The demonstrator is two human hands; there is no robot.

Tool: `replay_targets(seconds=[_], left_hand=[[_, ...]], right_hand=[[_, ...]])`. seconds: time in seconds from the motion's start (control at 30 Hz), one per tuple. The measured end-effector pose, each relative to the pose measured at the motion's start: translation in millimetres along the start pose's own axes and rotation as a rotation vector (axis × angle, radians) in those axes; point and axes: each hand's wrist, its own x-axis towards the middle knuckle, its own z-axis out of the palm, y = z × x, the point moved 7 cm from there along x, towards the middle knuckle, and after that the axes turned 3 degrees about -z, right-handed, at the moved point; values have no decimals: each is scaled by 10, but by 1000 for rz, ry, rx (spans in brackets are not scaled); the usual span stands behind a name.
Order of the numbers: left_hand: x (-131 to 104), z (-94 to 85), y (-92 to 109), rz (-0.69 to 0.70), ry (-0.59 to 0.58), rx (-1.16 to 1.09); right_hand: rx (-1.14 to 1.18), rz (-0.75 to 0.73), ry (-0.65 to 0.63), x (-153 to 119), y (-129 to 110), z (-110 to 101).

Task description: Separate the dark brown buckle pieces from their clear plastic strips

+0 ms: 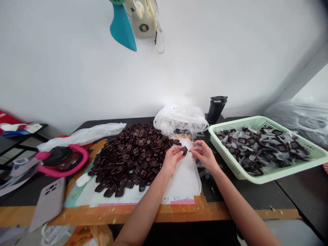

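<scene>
My left hand pinches a small dark brown buckle-like plastic piece above a white sheet. Facing it, my right hand is closed at the fingertips on a small clear plastic piece, mostly hidden by the fingers. The two hands are close together, and I cannot tell whether the pieces touch. Left of my hands lies a large heap of the same dark brown pieces. Loose clear plastic strips are on the black table under my right wrist.
A pale green basket at right holds dark pieces with clear strips. Behind my hands are a white plastic bag and a black tumbler. At left are a pink-handled jug, a phone and a white mouse-like object.
</scene>
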Motion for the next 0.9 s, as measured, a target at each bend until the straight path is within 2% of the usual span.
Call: replay_targets(seconds=[0.17,0.33,0.53,0.63,0.73,0.8,0.9], left_hand=[[-27,26,-21,-37,-22,-39],[-26,66,-30,-15,-61,-15],[-23,55,-85,5,-18,-47],[-29,61,-85,5,-17,-22],[-24,64,-28,62,-12,31],[-18,72,0,82,-18,-7],[-19,97,-9,44,-34,-108]], right_hand=[[23,-3,-46,-17,-7,47],[-59,-23,-25,-17,12,80],[-88,-58,-47,-13,48,161],[-123,-14,-16,-16,64,151],[-130,46,-4,-23,79,150],[-100,103,2,-30,113,149],[35,240,7,-51,225,145]])
